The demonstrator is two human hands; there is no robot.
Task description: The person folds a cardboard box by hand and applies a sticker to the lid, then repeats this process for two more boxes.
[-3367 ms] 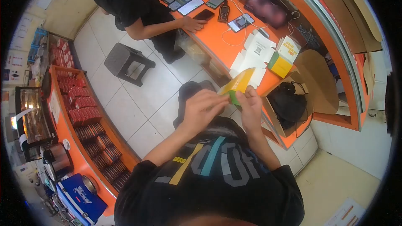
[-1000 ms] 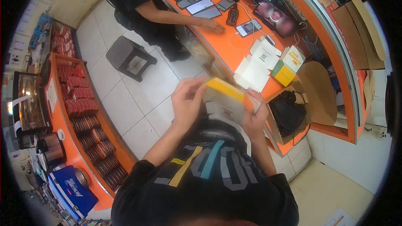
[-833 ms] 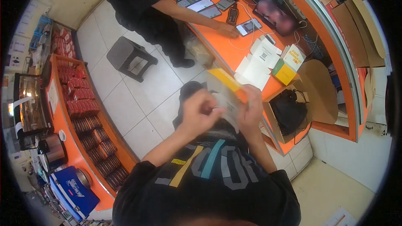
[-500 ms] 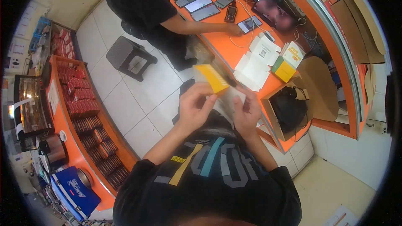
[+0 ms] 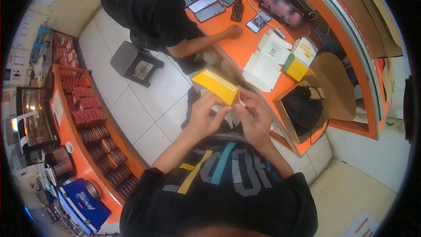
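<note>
yellow carton [image 5: 216, 87] held slantwise between two hands

the carton is a small piece of folded card, its broad face a bright, plain yellow with rows of pale printed marks along the upper part, too small to read. that face is turned up toward the view and slopes from upper left down to lower right. a paler side shows beneath its left part. at the right end a narrow white flap [image 5: 241, 100] sticks out from the yellow. the left hand [image 5: 205, 115] grips the carton along its lower edge, and the right hand [image 5: 254, 117] has the flap end between thumb and fingers. the carton is in the air, apart from the orange counter [image 5: 234, 52]. its underside is hidden.
</note>
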